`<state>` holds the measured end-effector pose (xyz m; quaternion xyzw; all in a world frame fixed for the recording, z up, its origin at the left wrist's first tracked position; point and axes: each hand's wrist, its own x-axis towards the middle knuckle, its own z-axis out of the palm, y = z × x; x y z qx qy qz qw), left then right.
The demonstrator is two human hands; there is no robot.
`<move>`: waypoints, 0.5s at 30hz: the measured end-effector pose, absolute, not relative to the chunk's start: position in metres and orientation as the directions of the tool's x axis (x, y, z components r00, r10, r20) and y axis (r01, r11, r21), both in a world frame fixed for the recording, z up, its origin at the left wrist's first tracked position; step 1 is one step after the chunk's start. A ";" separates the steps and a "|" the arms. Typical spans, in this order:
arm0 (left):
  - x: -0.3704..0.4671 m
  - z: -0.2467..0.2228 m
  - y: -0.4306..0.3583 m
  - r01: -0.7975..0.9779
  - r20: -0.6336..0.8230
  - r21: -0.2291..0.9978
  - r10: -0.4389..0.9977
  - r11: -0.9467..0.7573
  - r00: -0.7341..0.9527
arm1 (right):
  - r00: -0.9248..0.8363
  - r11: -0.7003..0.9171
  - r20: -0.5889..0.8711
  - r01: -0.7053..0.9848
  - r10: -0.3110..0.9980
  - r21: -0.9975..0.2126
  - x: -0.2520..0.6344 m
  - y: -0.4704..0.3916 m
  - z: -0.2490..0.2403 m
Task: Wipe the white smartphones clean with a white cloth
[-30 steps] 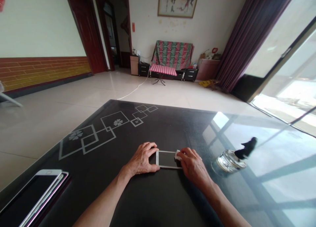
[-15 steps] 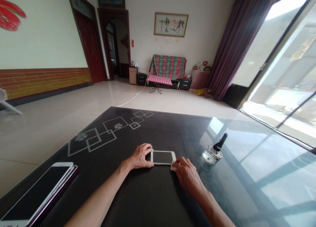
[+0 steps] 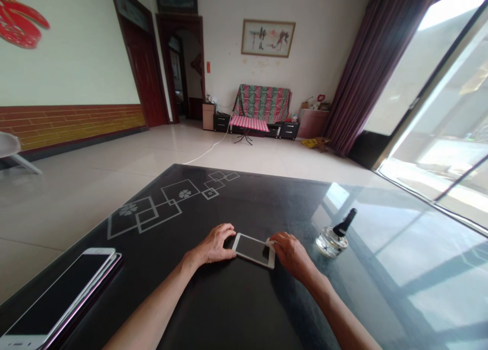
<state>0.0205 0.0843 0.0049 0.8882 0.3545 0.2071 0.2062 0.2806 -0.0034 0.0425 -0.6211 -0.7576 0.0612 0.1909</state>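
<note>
A white phone with a dark screen [image 3: 252, 249] lies face up on the black tabletop, slightly turned. My left hand [image 3: 216, 244] grips its left end, thumb at the near edge and fingers at the far edge. In the fingers of my right hand [image 3: 292, 251] is a small white wipe [image 3: 270, 243], mostly hidden, touching the phone at its far right corner. Whether the wipe is paper or cloth I cannot tell. Right of that hand stands a clear glass bottle [image 3: 331, 242] with a tilted black top.
Several stacked phones [image 3: 63, 294] lie at the table's left side. The glossy black table [image 3: 213, 309] has grey squares and flowers printed on its far left part. Beyond it are a small checked table [image 3: 249, 123], a white cable across the floor, and a glass door at right.
The phone's right end has swung toward me. My right hand with the wipe has moved from the phone's right end to its far right corner. My left hand has kept its hold.
</note>
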 end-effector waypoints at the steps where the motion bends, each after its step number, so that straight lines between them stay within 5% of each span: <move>1: 0.021 0.005 0.082 0.554 0.235 0.516 0.729 -0.654 0.642 | -0.155 0.213 0.195 0.921 0.968 -0.327 0.280 0.000 0.041; 15: 0.044 -0.003 0.076 0.620 0.386 0.487 0.788 -0.616 0.480 | -0.133 0.166 0.107 0.899 0.985 -0.406 0.290 -0.014 0.048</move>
